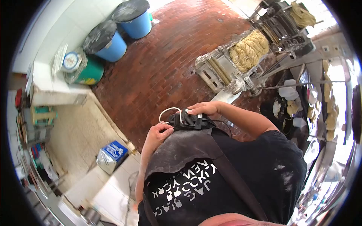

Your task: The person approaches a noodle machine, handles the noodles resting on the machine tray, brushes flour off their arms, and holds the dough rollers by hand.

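Note:
A black device (190, 119) with a round grille and a white cable sits at the front of my waist, above the floury dark apron (181, 147). My right hand (203, 108) lies over the device's top edge, fingers stretched across it. Beside the device, my left hand (160, 135) has thumb and fingers pressed together near the end of the white cable (161, 115). What those fingertips hold is too small to make out. A thin black cable runs from the device's right side.
Dough strands (249, 51) lie on a roller machine (215, 71), with a second machine (279, 30) behind. Blue bins (113, 49) and a green bin (90, 71) line the wall. A blue and silver tin (112, 155) stands on the tiled ledge. Red brick floor (151, 75) lies ahead.

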The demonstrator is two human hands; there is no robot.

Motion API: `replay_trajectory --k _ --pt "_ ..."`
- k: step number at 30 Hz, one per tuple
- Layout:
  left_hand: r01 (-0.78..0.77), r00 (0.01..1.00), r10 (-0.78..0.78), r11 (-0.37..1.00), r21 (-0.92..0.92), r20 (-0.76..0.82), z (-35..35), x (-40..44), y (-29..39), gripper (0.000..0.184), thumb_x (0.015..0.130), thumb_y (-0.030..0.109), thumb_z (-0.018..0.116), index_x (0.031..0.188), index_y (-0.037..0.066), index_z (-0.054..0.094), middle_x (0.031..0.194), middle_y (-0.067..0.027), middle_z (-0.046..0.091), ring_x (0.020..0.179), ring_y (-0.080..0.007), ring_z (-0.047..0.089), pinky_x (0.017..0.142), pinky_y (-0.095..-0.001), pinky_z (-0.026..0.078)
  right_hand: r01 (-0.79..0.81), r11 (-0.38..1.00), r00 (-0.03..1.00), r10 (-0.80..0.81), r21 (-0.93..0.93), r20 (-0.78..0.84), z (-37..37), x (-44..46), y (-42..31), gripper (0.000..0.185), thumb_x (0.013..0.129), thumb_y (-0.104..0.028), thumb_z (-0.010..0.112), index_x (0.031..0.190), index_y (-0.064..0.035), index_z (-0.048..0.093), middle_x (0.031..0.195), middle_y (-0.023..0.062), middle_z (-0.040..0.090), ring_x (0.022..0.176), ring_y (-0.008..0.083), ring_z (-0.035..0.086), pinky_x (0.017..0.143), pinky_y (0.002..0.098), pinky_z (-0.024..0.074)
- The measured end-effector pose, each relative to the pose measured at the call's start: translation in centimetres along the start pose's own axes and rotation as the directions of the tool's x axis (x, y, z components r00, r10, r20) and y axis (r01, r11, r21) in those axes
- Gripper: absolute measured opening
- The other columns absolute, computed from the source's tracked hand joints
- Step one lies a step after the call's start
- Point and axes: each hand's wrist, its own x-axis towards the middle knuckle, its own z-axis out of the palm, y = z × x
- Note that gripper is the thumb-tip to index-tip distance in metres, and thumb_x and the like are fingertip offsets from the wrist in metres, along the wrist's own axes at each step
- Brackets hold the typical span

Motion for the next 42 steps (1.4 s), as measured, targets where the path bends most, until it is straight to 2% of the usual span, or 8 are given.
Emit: replay_trajectory --k 6,9,14,22,33,37,41,42 --pt "0.242 0.969 -0.247 0.934 -0.262 0.016 -7.5 8.7 -0.2 0.027 0.092 0.017 0.075 0.108 -0.004 0.072 0.1 -0.0074 0.075 0.095 -0.0185 0.069 0.084 -0.0307 0.054 0.122 0.989 0.982 -0.109 0.08 -0.156 -2.5 -0.2 -3.5 0.066 0.105 -0.048 0.057 0.154 -0.0056 0.047 0.154 0.0043 0.051 0.134 0.0172 0.052 0.113 0.0338 0.0422" --pt "-0.068 0.996 0.04 0.932 0.356 0.084 -10.9 12.7 2.3 0.029 0.088 0.018 0.078 0.11 -0.001 0.073 0.096 -0.0119 0.076 0.091 -0.0269 0.073 0.085 -0.0354 0.056 0.14 0.951 0.958 -0.06 0.274 -0.279 -3.5 2.5 -2.0 0.064 0.104 -0.048 0.059 0.151 -0.0058 0.051 0.152 0.0038 0.054 0.133 0.0157 0.053 0.112 0.0339 0.0428" --pt "-0.291 0.905 0.007 0.737 0.61 0.425 -14.4 19.0 7.0 0.031 0.085 0.015 0.077 0.113 0.003 0.076 0.102 -0.02 0.076 0.096 -0.0313 0.074 0.087 -0.0411 0.057 0.284 0.915 0.863 -0.113 0.287 -0.493 -0.8 4.4 -5.0 0.055 0.102 -0.05 0.062 0.142 -0.0109 0.062 0.137 0.0 0.064 0.121 0.0128 0.058 0.104 0.0342 0.0467" --pt "-0.525 0.599 -0.222 0.617 0.586 0.77 -14.0 31.3 10.9 0.021 0.092 0.012 0.067 0.108 0.002 0.076 0.097 -0.017 0.076 0.087 -0.0236 0.072 0.082 -0.0374 0.054 0.553 0.802 0.572 -0.169 0.225 -0.802 -0.6 5.4 -3.3 0.06 0.099 -0.052 0.065 0.141 -0.0105 0.062 0.135 0.0003 0.066 0.12 0.0127 0.06 0.105 0.0324 0.0462" --pt "-0.606 0.657 -0.121 0.504 0.616 0.744 -12.0 40.7 17.8 0.041 0.085 0.018 0.076 0.123 0.003 0.067 0.098 -0.0181 0.075 0.098 -0.0384 0.071 0.086 -0.0436 0.054 0.695 0.666 0.542 -0.236 0.272 -0.806 -7.2 4.1 -7.5 0.064 0.106 -0.045 0.056 0.153 -0.0016 0.048 0.153 0.0059 0.054 0.137 0.0139 0.049 0.118 0.0326 0.0353" --pt "-0.898 0.258 0.078 0.387 0.209 0.963 -10.9 44.8 17.6 0.047 0.085 0.014 0.074 0.13 0.005 0.062 0.11 -0.0227 0.073 0.11 -0.0407 0.067 0.091 -0.0453 0.054 0.748 0.636 0.421 -0.232 0.191 -0.877 -6.4 3.3 -10.4 0.063 0.107 -0.044 0.055 0.153 -0.0017 0.048 0.15 0.0055 0.056 0.135 0.0139 0.051 0.116 0.0327 0.0365" --pt "-0.884 0.125 -0.344 0.387 0.262 0.93 -9.9 47.5 21.2 0.034 0.087 0.009 0.068 0.121 0.006 0.071 0.121 -0.019 0.071 0.116 -0.0358 0.065 0.096 -0.0429 0.053 0.799 0.589 0.314 -0.233 0.124 -0.92 -8.9 5.6 -8.9 0.061 0.104 -0.051 0.056 0.147 -0.008 0.056 0.148 0.0024 0.056 0.134 0.0128 0.049 0.116 0.0325 0.0348" --pt "-0.925 -0.026 -0.143 0.379 0.03 0.989 -10.1 48.5 20.7 0.027 0.087 0.011 0.067 0.112 0.006 0.075 0.118 -0.0169 0.073 0.111 -0.0354 0.068 0.094 -0.0422 0.054 0.813 0.575 0.289 -0.257 0.094 -0.922 -10.1 6.8 -7.5 0.063 0.105 -0.048 0.055 0.152 -0.0061 0.05 0.148 0.0042 0.056 0.134 0.0132 0.051 0.115 0.0322 0.0363"
